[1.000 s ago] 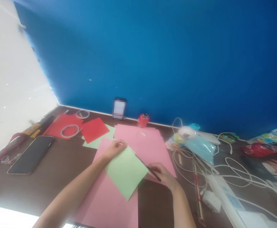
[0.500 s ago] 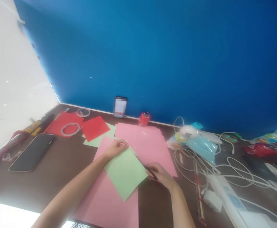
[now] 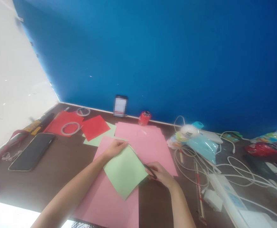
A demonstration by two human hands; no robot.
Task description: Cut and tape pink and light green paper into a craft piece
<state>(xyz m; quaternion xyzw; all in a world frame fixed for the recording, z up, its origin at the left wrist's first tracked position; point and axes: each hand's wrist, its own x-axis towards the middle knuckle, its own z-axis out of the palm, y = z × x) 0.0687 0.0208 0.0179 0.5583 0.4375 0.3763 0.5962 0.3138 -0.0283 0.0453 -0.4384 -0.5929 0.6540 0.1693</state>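
A green sheet of paper (image 3: 125,175) lies turned like a diamond over pink paper (image 3: 110,204). My left hand (image 3: 116,148) is closed at the sheet's top corner, fingertips pinched on it. Dark-handled scissors (image 3: 150,172) are in my right hand (image 3: 160,175), its fingers closed around the handles at the sheet's right corner. The blades seem to run along the upper right edge of the green sheet, though blur hides their exact position. More pink paper (image 3: 144,142) spreads beyond my hands.
Red squares of paper (image 3: 95,127) lie at the back left with clear rings (image 3: 70,128). A phone (image 3: 32,152) rests at the left. A red can-shaped container (image 3: 144,117) stands by the blue wall. White cables (image 3: 190,167) and a power strip (image 3: 226,193) crowd the right.
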